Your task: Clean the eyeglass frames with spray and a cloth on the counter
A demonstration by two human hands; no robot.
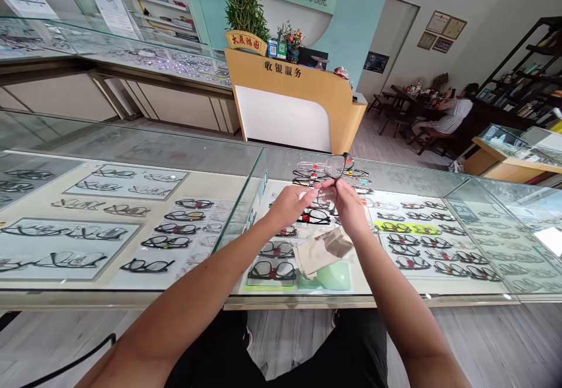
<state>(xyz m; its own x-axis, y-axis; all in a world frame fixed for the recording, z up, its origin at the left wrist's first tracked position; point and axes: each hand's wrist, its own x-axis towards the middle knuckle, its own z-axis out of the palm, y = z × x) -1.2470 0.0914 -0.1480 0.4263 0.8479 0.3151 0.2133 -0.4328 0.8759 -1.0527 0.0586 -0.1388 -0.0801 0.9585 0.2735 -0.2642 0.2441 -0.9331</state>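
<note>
A pair of dark-rimmed eyeglasses [335, 167] is held up tilted over the glass counter. My right hand [350, 208] is closed on the frame, with its fingers around the lower part. From the other side my left hand [290, 205] reaches in, its fingertips pinched at the same eyeglasses. Something small and white shows by the left thumb; I cannot make out what it is. Below both hands, a crumpled beige cloth [322, 251] lies on the counter, partly over a pale green sheet [336, 275].
Rows of eyeglasses fill the glass display counter [237, 300], including black frames [272, 271] near its front edge. A wooden cashier desk [290, 72] with a plant [246, 7] stands beyond. At the far right, a person [452, 113] sits by a dark table.
</note>
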